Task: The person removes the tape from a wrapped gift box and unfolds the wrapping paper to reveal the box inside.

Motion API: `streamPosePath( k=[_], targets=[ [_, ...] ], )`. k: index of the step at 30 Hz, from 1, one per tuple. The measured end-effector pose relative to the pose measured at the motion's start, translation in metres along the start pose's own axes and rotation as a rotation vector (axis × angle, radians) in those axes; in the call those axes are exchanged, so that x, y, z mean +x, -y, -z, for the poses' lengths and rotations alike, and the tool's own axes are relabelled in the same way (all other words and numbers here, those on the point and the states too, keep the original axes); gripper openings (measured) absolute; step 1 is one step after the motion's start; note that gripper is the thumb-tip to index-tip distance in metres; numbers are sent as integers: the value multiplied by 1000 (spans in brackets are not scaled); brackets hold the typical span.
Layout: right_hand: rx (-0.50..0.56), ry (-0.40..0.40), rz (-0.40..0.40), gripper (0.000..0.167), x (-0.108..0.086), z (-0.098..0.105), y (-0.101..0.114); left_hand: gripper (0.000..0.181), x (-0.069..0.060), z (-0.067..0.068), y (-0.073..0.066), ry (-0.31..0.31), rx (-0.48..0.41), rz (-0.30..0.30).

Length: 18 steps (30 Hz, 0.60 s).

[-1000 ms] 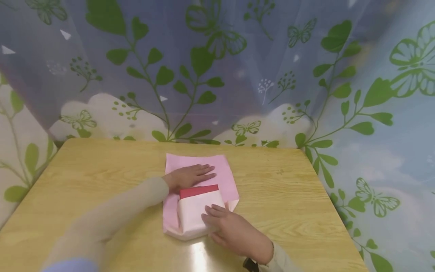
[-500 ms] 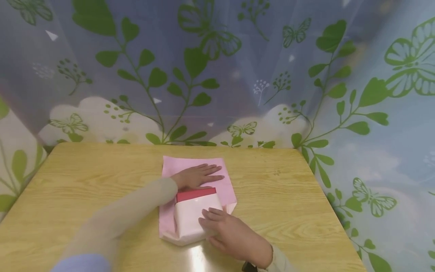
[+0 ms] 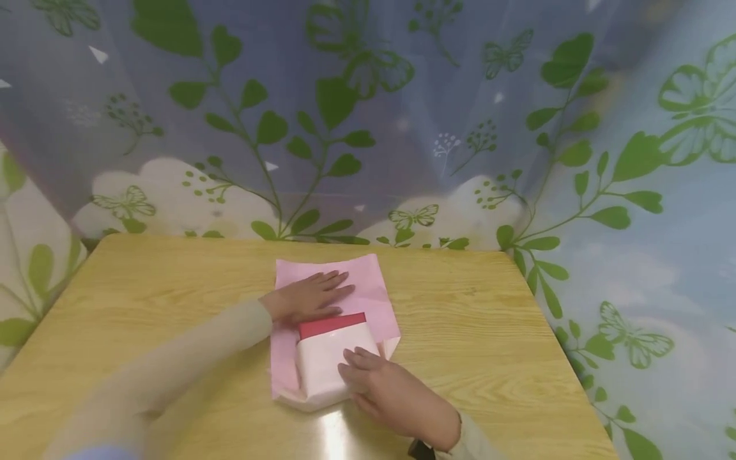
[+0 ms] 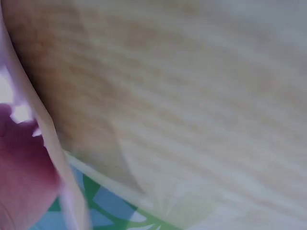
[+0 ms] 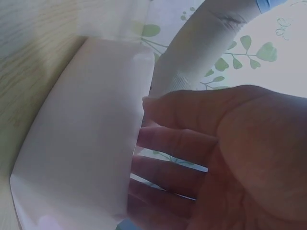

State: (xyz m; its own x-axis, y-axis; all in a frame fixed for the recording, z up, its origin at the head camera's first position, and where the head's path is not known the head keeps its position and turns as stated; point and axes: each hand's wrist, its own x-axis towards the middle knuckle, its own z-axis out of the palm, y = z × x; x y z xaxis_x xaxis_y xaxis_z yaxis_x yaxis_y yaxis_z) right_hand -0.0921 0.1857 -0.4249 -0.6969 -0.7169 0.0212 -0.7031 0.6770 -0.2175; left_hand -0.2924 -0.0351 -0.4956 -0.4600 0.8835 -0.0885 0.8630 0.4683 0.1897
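A box with a red edge [image 3: 332,325] lies on a sheet of pink paper [image 3: 368,284]. The sheet's near part is folded up over the box as a pale flap [image 3: 322,361]. Just beyond the box, my left hand [image 3: 309,298] lies with spread fingers on the open far part of the sheet. My right hand [image 3: 399,393] rests its extended fingers on the flap at the box's near right. In the right wrist view, the flap [image 5: 91,124] fills the left side, and the fingers reach over its edge. The left wrist view shows only a blurred part of the left hand [image 4: 21,177] beside the paper's edge.
Everything lies on a wood-grain table [image 3: 471,332]. A cloth backdrop [image 3: 425,128] printed with leaves and butterflies stands behind the table and along its sides. There is a dark band [image 3: 422,449] at the right wrist.
My left hand slid right across the pink paper, then back left. The sheet's far right corner now sits slightly higher. My right hand has stayed on the flap.
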Motion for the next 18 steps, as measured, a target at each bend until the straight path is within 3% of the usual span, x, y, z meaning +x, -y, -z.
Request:
streamPosePath(
  k=[4, 8, 18],
  targets=[
    [0, 14, 30, 39, 2, 3, 4, 64, -13, -4, -3, 16, 47, 9],
    [-15, -3, 77, 38, 1, 2, 2, 64, -12, -11, 4, -30, 51, 13],
    [-48, -23, 99, 27, 4, 1, -4, 66, -10, -25, 31, -139, 54, -102]
  ],
)
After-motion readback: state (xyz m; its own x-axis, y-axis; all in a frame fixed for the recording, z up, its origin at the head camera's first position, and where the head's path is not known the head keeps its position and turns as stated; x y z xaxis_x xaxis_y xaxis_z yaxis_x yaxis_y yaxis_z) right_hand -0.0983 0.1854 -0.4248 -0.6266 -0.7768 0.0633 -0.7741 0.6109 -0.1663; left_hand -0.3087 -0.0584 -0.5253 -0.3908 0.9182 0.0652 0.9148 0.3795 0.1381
